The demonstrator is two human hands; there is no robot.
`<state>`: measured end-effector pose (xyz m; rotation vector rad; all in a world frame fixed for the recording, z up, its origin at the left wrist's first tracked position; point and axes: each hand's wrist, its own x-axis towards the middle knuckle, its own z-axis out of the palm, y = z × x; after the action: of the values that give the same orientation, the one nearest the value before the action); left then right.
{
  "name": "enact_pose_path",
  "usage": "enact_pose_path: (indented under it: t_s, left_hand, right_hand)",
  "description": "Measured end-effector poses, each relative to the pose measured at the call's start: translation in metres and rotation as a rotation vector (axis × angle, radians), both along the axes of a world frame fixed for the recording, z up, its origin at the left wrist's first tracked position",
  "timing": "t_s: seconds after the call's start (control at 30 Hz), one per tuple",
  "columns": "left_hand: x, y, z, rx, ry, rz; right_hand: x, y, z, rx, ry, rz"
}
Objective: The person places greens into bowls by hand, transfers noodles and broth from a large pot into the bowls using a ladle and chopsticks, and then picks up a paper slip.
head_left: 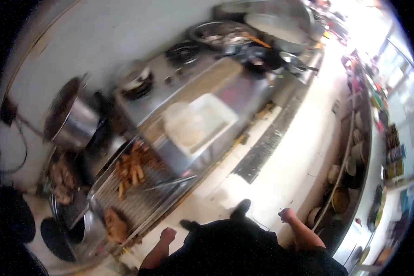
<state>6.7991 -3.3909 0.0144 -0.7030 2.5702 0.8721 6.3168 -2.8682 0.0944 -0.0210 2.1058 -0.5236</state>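
"Fingers first: how are they held?"

"Those of the left hand [168, 235] and the right hand [287, 215] are curled in, though finer detail is blurred."

"What is the left hand near?"

"A rack [108, 194], seen just to its left. At the rack's near corner a brown lump [116, 224] is placed; brown sticks [135, 171] are piled towards its far edge, and a metal tool [170, 182] is laid across its right edge."

"And the right hand?"

"It is held above the floor [303, 152], near a counter [376, 158] under whose edge bowls [340, 199] are kept."
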Motion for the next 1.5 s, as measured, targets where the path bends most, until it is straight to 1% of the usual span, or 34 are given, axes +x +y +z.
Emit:
enact_pose_path:
  t_s: [0.07,0.1,0.13,0.17,0.2,0.23,0.27,0.3,0.37,0.4,0.43,0.47,0.5,0.57,0.6,0.67,0.7,0.77,0.83,0.9,0.97,1.0,1.1,1.13,1.17,1.2,1.27,1.3,1.33,1.37,1.4,1.43,1.47,1.5]
  left_hand:
    - [-0.065,0.006,-0.012,0.247,-0.201,0.302]
    - [-0.106,0.019,-0.001,0.236,-0.208,0.269]
    - [-0.157,0.034,0.017,0.127,-0.366,0.011]
    - [-0.212,0.057,0.033,0.022,-0.511,-0.230]
    - [-0.259,0.068,0.031,0.006,-0.499,-0.171]
    - [-0.305,0.078,0.028,-0.010,-0.486,-0.111]
    - [-0.347,0.090,0.026,0.069,-0.451,0.048]
    - [-0.390,0.104,0.026,0.146,-0.413,0.208]
    - [-0.476,0.136,0.029,0.212,-0.419,0.194]
    - [-0.527,0.157,0.048,0.211,-0.420,0.195]
    - [-0.578,0.181,0.083,0.238,-0.474,0.099]
    - [-0.615,0.198,0.101,0.266,-0.527,0.003]
    - [-0.637,0.207,0.091,0.264,-0.528,0.004]
    - [-0.688,0.219,0.066,0.160,-0.399,-0.136]
    - [-0.719,0.223,0.056,0.158,-0.400,-0.136]
    - [-0.792,0.236,0.037,0.091,-0.372,-0.209]
    - [-0.831,0.238,0.032,0.095,-0.371,-0.210]
    - [-0.910,0.246,0.026,0.113,-0.435,-0.156]
    - [-0.979,0.243,-0.007,0.051,-0.291,-0.116]
    - [-1.079,0.266,0.005,0.053,-0.185,-0.051]
    - [-1.178,0.305,0.063,0.031,-0.193,-0.085]
    - [-1.213,0.316,0.063,0.093,-0.133,-0.060]
    - [-1.308,0.342,0.040,0.276,-0.021,-0.007]
    - [-1.332,0.355,0.031,0.268,0.028,0.005]
    - [-1.348,0.367,0.022,0.258,0.069,0.024]
    - [-1.357,0.379,0.029,0.244,0.063,0.095]
    - [-1.372,0.407,0.062,0.199,0.005,0.172]
    - [-1.367,0.412,0.058,0.192,0.002,0.246]
    - [-1.358,0.417,0.054,0.156,-0.137,0.241]
    - [-1.345,0.421,0.050,0.128,-0.278,0.236]
    - [-1.323,0.419,0.053,0.072,-0.353,0.125]
    - [-1.299,0.412,0.056,0.017,-0.415,0.002]
    - [-1.263,0.408,0.041,0.016,-0.371,0.440]
    - [-1.245,0.399,0.059,-0.018,-0.428,0.641]
  right_hand:
    - [-0.032,0.044,-0.001,0.037,-0.015,-0.106]
    - [-0.051,0.070,-0.004,0.063,-0.046,-0.123]
    - [-0.059,0.090,-0.003,0.056,-0.051,-0.157]
    - [-0.076,0.106,0.012,0.087,-0.006,-0.213]
    - [-0.092,0.116,0.023,0.119,0.039,-0.269]
    - [-0.105,0.127,0.021,0.117,0.045,-0.355]
    - [-0.119,0.137,0.020,0.117,0.041,-0.361]
    - [-0.133,0.147,0.019,0.100,0.085,-0.298]
    - [-0.165,0.167,0.004,0.093,0.189,-0.199]
    - [-0.186,0.177,0.001,0.092,0.188,-0.199]
    - [-0.208,0.184,-0.004,0.083,0.257,-0.171]
    - [-0.231,0.188,-0.005,0.075,0.326,-0.142]
    - [-0.253,0.189,-0.006,0.073,0.324,-0.143]
    - [-0.301,0.193,-0.010,0.030,0.269,-0.302]
    - [-0.325,0.200,-0.010,0.028,0.268,-0.302]
    - [-0.371,0.223,-0.011,0.064,0.304,-0.343]
    - [-0.393,0.236,-0.013,0.067,0.306,-0.343]
    - [-0.417,0.276,-0.019,0.014,0.129,-0.618]
    - [-0.438,0.308,-0.013,0.127,0.068,-0.699]
    - [-0.404,0.430,-0.146,0.158,-0.064,-0.676]
    - [-0.412,0.504,-0.181,0.044,-0.167,-0.785]
    - [-0.422,0.532,-0.187,-0.008,-0.220,-0.841]
    - [-0.516,0.500,-0.104,0.197,-0.113,-0.342]
    - [-0.562,0.527,-0.163,0.559,-0.893,-0.536]
    - [-0.599,0.532,-0.130,0.348,-0.521,-0.481]
    - [-0.644,0.541,-0.124,0.300,-0.445,-0.442]
    - [-0.748,0.558,-0.126,0.234,-0.344,-0.331]
    - [-0.803,0.574,-0.130,0.207,-0.291,-0.275]
    - [-0.854,0.587,-0.133,0.176,-0.241,-0.219]
    - [-0.903,0.605,-0.144,0.142,-0.193,-0.165]
    - [-0.954,0.639,-0.174,0.106,-0.147,-0.108]
    - [-1.010,0.682,-0.207,0.042,-0.042,0.049]
    - [-1.074,0.683,-0.204,-0.094,0.086,-0.017]
    - [-1.135,0.590,-0.105,0.032,-0.128,-0.519]
